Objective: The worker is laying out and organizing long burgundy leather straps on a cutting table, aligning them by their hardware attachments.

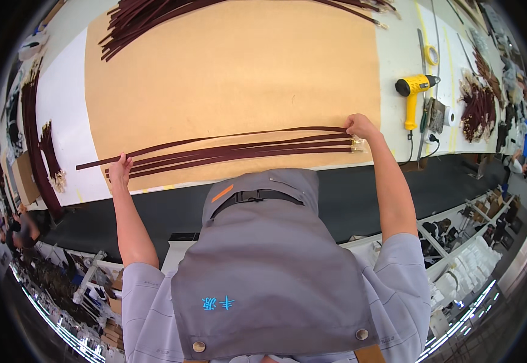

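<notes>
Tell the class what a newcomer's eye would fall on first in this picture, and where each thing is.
Probably first, the bright yellow heat gun, lying to the right of the wide tan sheet. Next, the long dark-red strap across the near part of that sheet, held by the left hand and the right hand. Then the thick bundle of similar straps at the top edge, toward the left.
</notes>
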The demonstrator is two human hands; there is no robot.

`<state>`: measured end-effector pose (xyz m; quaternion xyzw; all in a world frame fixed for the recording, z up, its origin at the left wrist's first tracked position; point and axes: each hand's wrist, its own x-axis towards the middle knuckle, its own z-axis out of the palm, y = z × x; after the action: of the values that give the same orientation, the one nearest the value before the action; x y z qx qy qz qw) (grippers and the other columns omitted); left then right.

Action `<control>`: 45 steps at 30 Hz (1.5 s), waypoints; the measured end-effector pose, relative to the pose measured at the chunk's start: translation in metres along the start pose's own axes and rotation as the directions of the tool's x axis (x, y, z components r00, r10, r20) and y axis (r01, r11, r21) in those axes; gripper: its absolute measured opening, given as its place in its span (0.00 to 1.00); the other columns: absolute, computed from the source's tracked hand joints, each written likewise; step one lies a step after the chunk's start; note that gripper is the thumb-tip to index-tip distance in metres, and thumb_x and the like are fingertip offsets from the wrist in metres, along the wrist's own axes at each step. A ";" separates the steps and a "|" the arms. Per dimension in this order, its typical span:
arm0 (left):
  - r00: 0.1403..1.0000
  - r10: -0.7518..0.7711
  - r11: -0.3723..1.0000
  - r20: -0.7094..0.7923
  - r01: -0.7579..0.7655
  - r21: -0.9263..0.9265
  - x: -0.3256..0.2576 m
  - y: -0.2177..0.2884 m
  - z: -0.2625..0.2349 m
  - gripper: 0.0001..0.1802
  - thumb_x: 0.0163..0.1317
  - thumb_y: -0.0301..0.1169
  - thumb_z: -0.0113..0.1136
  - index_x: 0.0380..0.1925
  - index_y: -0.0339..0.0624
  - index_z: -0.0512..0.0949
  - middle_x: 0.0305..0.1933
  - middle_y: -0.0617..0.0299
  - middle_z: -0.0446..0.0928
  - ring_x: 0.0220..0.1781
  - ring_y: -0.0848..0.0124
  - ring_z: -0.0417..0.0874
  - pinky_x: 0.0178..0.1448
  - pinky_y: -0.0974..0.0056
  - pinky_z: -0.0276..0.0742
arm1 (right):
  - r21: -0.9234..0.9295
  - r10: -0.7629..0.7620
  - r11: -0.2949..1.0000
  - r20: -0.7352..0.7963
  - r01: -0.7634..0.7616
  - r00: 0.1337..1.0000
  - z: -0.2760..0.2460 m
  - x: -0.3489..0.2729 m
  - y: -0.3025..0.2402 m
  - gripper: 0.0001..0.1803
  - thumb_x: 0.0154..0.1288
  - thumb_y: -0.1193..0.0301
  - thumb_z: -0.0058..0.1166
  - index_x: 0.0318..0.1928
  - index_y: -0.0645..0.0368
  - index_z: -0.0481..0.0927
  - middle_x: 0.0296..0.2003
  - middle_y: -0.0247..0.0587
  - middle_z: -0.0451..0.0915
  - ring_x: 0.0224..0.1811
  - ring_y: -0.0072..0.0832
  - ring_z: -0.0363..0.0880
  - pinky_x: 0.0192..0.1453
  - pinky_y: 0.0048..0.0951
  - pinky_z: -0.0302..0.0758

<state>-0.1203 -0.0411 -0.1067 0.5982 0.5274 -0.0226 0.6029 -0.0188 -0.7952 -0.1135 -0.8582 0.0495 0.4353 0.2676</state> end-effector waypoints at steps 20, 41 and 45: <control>0.702 0.427 0.367 0.570 -0.711 0.600 -0.115 -0.041 0.170 0.13 0.55 0.33 0.59 0.36 0.35 0.76 0.33 0.53 0.75 0.34 0.63 0.77 0.41 0.63 0.73 | -0.168 -0.150 0.981 -0.365 0.093 0.919 0.065 -0.022 -0.077 0.08 0.54 0.70 0.54 0.34 0.59 0.77 0.36 0.47 0.75 0.40 0.44 0.75 0.45 0.40 0.72; 0.784 0.329 0.464 0.526 -0.620 0.633 -0.116 -0.085 0.211 0.07 0.48 0.25 0.61 0.26 0.36 0.73 0.35 0.50 0.69 0.39 0.55 0.73 0.45 0.58 0.70 | 0.194 0.015 0.974 -0.558 0.113 0.830 0.081 -0.010 -0.077 0.07 0.52 0.72 0.54 0.28 0.64 0.76 0.22 0.43 0.77 0.24 0.31 0.75 0.32 0.30 0.72; 0.758 0.331 0.429 0.563 -0.652 0.626 -0.112 -0.084 0.203 0.09 0.48 0.26 0.62 0.27 0.35 0.73 0.36 0.50 0.69 0.40 0.54 0.73 0.46 0.58 0.70 | 0.235 0.154 0.972 -0.609 -0.008 0.779 0.069 -0.044 -0.050 0.06 0.53 0.72 0.53 0.29 0.63 0.75 0.26 0.44 0.77 0.27 0.35 0.75 0.34 0.33 0.72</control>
<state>-0.1016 -0.2843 -0.1464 0.9144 0.1385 -0.1815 0.3344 -0.0798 -0.7248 -0.0921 -0.9157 0.2197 0.1306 0.3100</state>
